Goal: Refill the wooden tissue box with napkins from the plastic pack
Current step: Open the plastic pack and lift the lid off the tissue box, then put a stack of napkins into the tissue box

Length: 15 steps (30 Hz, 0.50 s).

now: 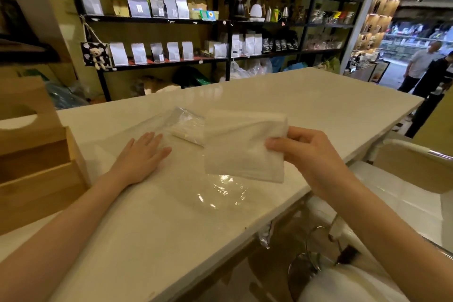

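My right hand [304, 152] pinches a stack of white napkins [241, 147] by its right edge and holds it above the white table [306, 103]. My left hand [141, 157] lies flat, fingers apart, on the clear plastic pack [186, 127], which rests on the table with some napkins inside. The plastic stretches toward me with shiny creases under the lifted stack. The wooden tissue box [36, 179] stands at the table's left edge. Its lid with an oval slot [24, 110] sits raised behind it.
Black shelves [228, 22] with bags and kettles line the wall behind the table. A white chair [404, 179] stands to the right of the table. Two persons [426, 66] stand at the far right near the doorway.
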Tool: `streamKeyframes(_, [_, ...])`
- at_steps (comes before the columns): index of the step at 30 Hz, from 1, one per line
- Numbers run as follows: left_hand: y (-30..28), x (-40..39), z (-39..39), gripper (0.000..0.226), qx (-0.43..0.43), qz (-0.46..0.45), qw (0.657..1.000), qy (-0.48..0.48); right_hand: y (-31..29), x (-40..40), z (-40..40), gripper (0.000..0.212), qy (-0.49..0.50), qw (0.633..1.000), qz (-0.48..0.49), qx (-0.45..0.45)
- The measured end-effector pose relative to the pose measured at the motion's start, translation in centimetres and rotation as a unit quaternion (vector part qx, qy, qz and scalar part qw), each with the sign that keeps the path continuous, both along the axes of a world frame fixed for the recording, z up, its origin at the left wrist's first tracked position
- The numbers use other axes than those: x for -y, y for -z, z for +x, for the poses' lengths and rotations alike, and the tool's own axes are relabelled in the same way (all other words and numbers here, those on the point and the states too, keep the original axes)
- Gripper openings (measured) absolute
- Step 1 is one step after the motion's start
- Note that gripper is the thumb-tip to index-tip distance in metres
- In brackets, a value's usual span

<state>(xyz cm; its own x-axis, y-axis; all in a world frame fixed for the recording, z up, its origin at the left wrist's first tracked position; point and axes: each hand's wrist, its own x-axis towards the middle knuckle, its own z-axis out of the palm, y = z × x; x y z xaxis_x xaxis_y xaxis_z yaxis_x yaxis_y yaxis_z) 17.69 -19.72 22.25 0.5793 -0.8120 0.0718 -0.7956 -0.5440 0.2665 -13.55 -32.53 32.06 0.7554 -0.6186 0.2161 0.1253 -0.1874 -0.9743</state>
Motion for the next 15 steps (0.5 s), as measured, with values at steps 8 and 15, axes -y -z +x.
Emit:
streamKeyframes(8, [-6.8,-3.9,-7.2,0.043,-0.083,-0.461,0.883,-0.004,1.2,1.2,11.4,0.017,-0.093,0.977,0.174,-0.078])
streamKeyframes(15, [-11.9,-9.2,-3.5,0.108,-0.612,-0.276,0.732,-0.111,-0.8,-2.8,19.2,0.013,-0.211,0.976,0.04,-0.036])
